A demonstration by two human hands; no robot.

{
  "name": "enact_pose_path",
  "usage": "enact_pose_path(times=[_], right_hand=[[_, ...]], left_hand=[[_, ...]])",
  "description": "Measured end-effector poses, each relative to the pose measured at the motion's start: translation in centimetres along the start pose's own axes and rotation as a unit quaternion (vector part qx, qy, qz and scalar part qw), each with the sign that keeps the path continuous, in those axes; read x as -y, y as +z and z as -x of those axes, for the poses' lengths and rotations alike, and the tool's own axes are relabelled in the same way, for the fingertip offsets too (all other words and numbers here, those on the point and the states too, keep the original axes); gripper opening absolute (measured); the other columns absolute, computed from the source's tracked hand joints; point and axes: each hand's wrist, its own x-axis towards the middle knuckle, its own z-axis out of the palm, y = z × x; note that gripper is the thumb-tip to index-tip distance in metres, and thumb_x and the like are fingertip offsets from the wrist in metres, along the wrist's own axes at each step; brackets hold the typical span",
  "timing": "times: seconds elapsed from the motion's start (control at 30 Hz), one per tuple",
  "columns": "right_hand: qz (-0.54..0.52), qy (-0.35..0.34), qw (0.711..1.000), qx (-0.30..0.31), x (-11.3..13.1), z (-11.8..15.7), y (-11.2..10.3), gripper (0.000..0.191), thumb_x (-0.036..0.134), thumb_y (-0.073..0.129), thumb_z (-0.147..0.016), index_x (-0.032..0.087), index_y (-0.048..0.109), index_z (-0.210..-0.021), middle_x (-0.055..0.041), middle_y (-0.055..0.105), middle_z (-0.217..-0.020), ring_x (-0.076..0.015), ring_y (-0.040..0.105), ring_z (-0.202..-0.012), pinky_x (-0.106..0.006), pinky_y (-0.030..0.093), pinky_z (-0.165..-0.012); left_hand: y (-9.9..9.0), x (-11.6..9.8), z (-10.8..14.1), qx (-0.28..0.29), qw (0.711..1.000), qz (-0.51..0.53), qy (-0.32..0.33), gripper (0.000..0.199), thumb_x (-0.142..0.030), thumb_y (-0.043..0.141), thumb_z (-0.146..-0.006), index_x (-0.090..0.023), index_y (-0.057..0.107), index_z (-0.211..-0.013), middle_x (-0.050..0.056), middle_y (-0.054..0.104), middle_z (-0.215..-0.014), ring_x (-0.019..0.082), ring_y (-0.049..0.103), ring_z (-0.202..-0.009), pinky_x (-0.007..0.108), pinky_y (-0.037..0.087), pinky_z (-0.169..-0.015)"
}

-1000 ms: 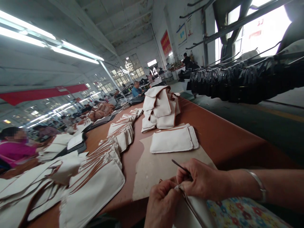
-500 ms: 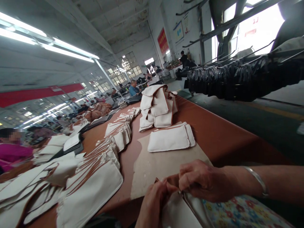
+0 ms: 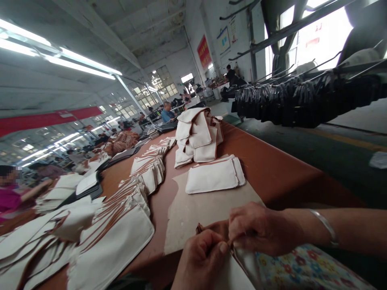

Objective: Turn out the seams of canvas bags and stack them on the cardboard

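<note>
At the near table edge, my left hand (image 3: 203,254) and my right hand (image 3: 256,228) meet on one white fabric piece with brown edging (image 3: 234,274). Both hands are closed in pinches along its brown upper edge. My left thumb presses close beside the right fingertips, and the fabric hangs down below them over my lap. The fingers cover the exact spot being gripped. Just beyond lies a small stack of white stitched pieces (image 3: 213,177) on a beige sheet (image 3: 184,217).
Overlapping white pieces with brown trim (image 3: 121,237) run along the left of the brown-covered table (image 3: 256,157). A taller pile (image 3: 196,133) stands farther back. Black items hang from a rack (image 3: 302,100) at right. A person in magenta (image 3: 10,197) reaches in at left.
My left hand has shifted slightly, its thumb now showing at the right fingertips. The person at left has stretched an arm toward the white pieces. The view has moved a little.
</note>
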Motion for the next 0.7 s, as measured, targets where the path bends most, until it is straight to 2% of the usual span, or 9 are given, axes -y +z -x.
enact_pose_path(times=[0.07,0.13,0.2,0.27,0.4,0.5,0.6,0.7], right_hand=[[-0.122,0.107,0.987,-0.011,0.5,-0.4,-0.7,0.030,0.040,0.047,-0.097,0.013,0.060,-0.096,-0.0017,0.054,-0.078,-0.0118,0.047,-0.068,-0.022,0.039,-0.062],[-0.181,0.173,0.968,0.019,0.9,-1.1,-1.5,0.040,0.047,0.042,-0.100,0.012,0.060,-0.092,0.0008,0.049,-0.074,-0.0101,0.041,-0.065,-0.021,0.036,-0.059],[-0.191,0.174,0.963,0.077,1.0,-1.8,-2.0,0.043,0.049,0.044,-0.099,0.012,0.059,-0.084,0.0018,0.045,-0.073,-0.0093,0.039,-0.064,-0.021,0.034,-0.058],[-0.179,0.157,0.963,0.124,0.7,-2.4,-2.2,0.037,0.045,0.052,-0.095,0.012,0.058,-0.079,0.0024,0.046,-0.071,-0.0089,0.040,-0.064,-0.020,0.034,-0.057],[-0.114,0.098,0.981,0.122,-0.2,-2.9,-1.5,0.019,0.025,0.059,-0.087,0.013,0.054,-0.073,0.0033,0.047,-0.068,-0.0086,0.043,-0.063,-0.020,0.035,-0.059],[-0.124,0.055,0.986,0.100,-0.4,-2.7,-1.0,0.022,0.025,0.058,-0.088,0.014,0.049,-0.070,0.0034,0.045,-0.067,-0.0078,0.041,-0.061,-0.019,0.034,-0.057],[-0.148,0.050,0.985,0.071,-0.3,-2.2,-0.8,0.028,0.030,0.057,-0.091,0.014,0.048,-0.069,0.0041,0.043,-0.064,-0.0066,0.037,-0.057,-0.018,0.032,-0.053],[-0.128,0.069,0.989,0.040,-0.3,-1.7,-0.9,0.027,0.033,0.057,-0.092,0.013,0.054,-0.074,0.0040,0.043,-0.064,-0.0066,0.037,-0.057,-0.018,0.031,-0.051]], left_hand=[[-0.1,-0.4,0.3,-0.018,0.998,-0.046,0.028,0.044,-0.057,0.062,-0.084,-0.015,0.064,-0.074,-0.001,0.052,-0.066,0.011,0.040,-0.058,0.024,0.027,-0.054],[-0.1,-0.6,0.5,-0.043,0.993,-0.092,0.068,0.038,-0.050,0.061,-0.087,-0.016,0.065,-0.072,0.001,0.058,-0.067,0.014,0.048,-0.061,0.025,0.034,-0.057],[0.0,-0.8,0.6,-0.070,0.983,-0.130,0.113,0.029,-0.041,0.061,-0.089,-0.018,0.067,-0.073,0.002,0.063,-0.069,0.016,0.054,-0.065,0.025,0.038,-0.061],[0.2,-0.9,0.5,-0.089,0.973,-0.157,0.145,0.023,-0.034,0.060,-0.088,-0.019,0.067,-0.072,0.001,0.062,-0.066,0.015,0.053,-0.062,0.025,0.038,-0.062],[0.3,-0.7,0.3,-0.110,0.963,-0.186,0.163,0.021,-0.031,0.059,-0.089,-0.019,0.066,-0.073,0.001,0.062,-0.067,0.015,0.053,-0.062,0.025,0.037,-0.063],[0.2,-0.1,0.0,-0.075,0.976,-0.147,0.142,0.030,-0.041,0.059,-0.090,-0.017,0.064,-0.072,0.001,0.059,-0.069,0.015,0.050,-0.065,0.025,0.034,-0.061],[-0.2,0.2,-0.2,0.016,0.999,0.018,0.044,0.046,-0.062,0.063,-0.082,-0.018,0.055,-0.070,-0.003,0.046,-0.063,0.012,0.038,-0.058,0.025,0.026,-0.054],[-0.9,-0.2,-0.2,0.035,0.992,0.117,-0.011,0.055,-0.073,0.051,-0.083,-0.020,0.051,-0.069,-0.004,0.038,-0.063,0.012,0.031,-0.058,0.026,0.024,-0.054]])
